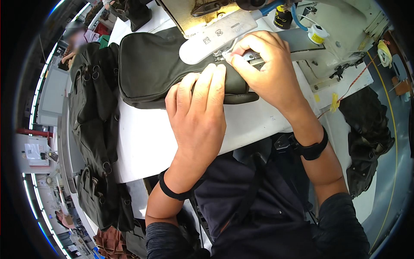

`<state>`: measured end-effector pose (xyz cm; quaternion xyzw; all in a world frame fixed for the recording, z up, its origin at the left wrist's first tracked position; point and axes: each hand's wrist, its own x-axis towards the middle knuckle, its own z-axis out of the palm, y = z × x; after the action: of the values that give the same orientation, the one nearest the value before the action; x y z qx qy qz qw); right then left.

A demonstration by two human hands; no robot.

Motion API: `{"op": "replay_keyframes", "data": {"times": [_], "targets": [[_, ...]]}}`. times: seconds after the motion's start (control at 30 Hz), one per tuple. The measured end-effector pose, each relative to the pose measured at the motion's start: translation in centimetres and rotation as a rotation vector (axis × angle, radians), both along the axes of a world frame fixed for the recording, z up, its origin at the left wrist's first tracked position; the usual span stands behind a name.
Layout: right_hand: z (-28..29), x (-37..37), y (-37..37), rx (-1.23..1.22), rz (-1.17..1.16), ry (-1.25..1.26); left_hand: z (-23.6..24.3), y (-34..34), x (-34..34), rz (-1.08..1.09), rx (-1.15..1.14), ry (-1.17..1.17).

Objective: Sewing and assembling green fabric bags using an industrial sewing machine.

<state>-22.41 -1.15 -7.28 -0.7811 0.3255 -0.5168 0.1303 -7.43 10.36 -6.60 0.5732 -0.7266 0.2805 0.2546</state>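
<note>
A dark olive-green bag [146,69] lies on the white tabletop under the head of a sewing machine [224,36]. My left hand [196,101] presses flat on the bag's near part, fingers stretched out and close to the presser foot [218,56]. Its thumb does not show clearly. Just right of the presser foot, my right hand [265,58] is closed in a pinch, thumb against forefinger. Whatever sits between those fingertips is too small to make out. The bag's right end runs beneath my right hand, partly hidden.
More dark green bags [97,129] with metal rings hang in a row along the table's left side. Another dark bag pile [366,134] lies at the right. Behind the machine stands a black container [283,18]. A co-worker [77,41] is at the far left.
</note>
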Motion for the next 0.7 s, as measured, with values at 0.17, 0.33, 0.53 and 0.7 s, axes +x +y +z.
{"op": "replay_keyframes", "data": {"times": [0.17,0.33,0.53,0.7], "targets": [[0.14,0.14,-0.03,-0.029,-0.035,0.014,0.19,-0.1,-0.46,0.043,0.018,-0.008],[0.12,0.49,0.04,-0.033,-0.044,0.005,0.13,-0.08,-0.37,0.015,-0.001,-0.003],[-0.31,0.53,0.02,-0.037,-0.055,-0.011,-0.15,-0.12,-0.2,0.007,-0.012,0.047],[-0.06,0.63,-0.02,-0.042,-0.053,-0.003,0.06,-0.15,-0.07,-0.01,0.004,0.053]]}}
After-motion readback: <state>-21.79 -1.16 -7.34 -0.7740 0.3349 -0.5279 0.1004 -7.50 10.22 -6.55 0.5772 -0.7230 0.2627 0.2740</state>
